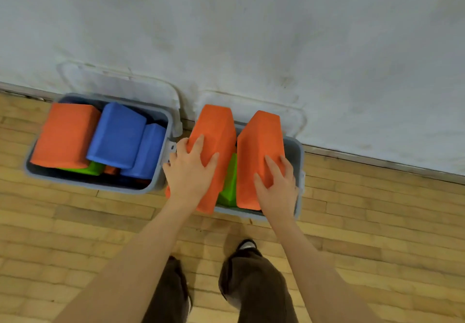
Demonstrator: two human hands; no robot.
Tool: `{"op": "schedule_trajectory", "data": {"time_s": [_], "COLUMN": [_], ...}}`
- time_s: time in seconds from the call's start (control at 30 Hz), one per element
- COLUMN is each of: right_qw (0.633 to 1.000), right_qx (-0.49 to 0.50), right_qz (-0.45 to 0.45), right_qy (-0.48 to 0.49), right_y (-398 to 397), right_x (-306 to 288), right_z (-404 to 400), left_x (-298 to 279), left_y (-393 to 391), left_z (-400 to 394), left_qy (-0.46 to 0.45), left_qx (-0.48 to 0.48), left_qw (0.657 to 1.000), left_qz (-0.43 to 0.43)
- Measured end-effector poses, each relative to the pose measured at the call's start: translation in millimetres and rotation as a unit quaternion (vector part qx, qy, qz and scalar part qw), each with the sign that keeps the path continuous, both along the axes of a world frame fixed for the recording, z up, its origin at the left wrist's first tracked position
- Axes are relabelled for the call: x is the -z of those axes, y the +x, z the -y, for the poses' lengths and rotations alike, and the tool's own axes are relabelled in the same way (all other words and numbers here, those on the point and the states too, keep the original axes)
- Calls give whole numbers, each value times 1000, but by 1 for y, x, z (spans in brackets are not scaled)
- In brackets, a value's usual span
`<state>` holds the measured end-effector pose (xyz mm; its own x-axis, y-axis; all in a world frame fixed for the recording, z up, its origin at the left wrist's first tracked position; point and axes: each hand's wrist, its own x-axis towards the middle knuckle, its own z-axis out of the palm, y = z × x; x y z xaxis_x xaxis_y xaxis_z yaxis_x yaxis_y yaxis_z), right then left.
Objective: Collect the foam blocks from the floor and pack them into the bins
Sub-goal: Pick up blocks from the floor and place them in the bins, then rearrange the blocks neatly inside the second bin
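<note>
Two grey bins stand against a white wall on the wood floor. The left bin (161,174) holds an orange block (63,139), two blue blocks (117,138) and a green one (93,169). In the right bin (298,156) two tall orange foam blocks stand on end with a green block (230,184) between them. My left hand (190,172) grips the left orange block (214,131), fingers wrapped over its near face. My right hand (276,187) grips the right orange block (259,146) the same way.
Clear lids (120,81) lean against the wall behind both bins. My legs in brown trousers and a dark shoe (247,246) stand just before the right bin. Wood floor stretches to both sides.
</note>
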<state>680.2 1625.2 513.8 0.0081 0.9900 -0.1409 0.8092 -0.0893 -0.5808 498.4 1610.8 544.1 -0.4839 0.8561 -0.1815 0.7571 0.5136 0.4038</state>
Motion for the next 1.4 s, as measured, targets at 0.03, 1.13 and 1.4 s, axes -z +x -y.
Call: {"op": "schedule_trajectory", "data": {"time_s": [0.03, 1.13, 1.4], "right_qw": [1000, 932, 905], "right_qx": [2, 70, 47], "right_qz": [-8, 45, 95], "right_qy": [10, 352, 411], "right_y": [-11, -74, -90], "right_x": [18, 249, 242], "right_z": [-5, -34, -26], "left_x": [17, 219, 229], "left_y": [-9, -90, -121], "left_z": [-6, -7, -6], "left_qy": [5, 175, 125], "left_qx": [3, 231, 251], "left_qw": [1000, 954, 960], "left_qz": [5, -80, -22]}}
